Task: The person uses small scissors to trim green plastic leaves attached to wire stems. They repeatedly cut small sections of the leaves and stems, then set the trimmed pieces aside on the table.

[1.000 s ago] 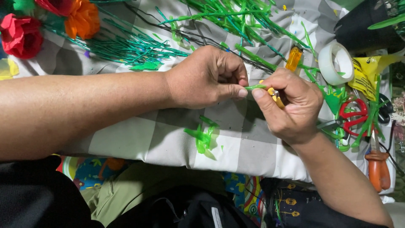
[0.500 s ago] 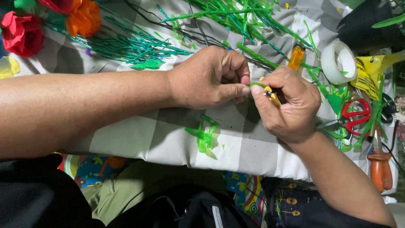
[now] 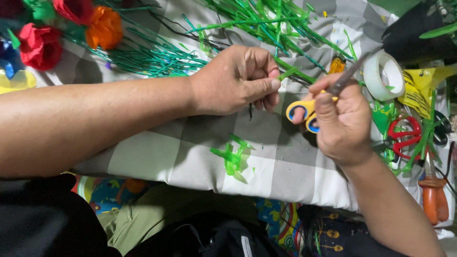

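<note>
A thin green strip is pinched in the closed left hand above the checked cloth. Yellow-handled scissors are gripped in the right hand; trimming appears underway, needing blades aligned.

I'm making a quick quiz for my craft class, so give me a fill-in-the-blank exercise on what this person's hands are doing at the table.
1. The right hand holds scissors whose handles are yellow and ____.
2. The left hand pinches a thin green ____.
3. The roll of tape beside the right hand is ____ in colour.
4. The cloth under the hands has a ____ pattern.

Missing words: blue; strip; white; checked
</note>
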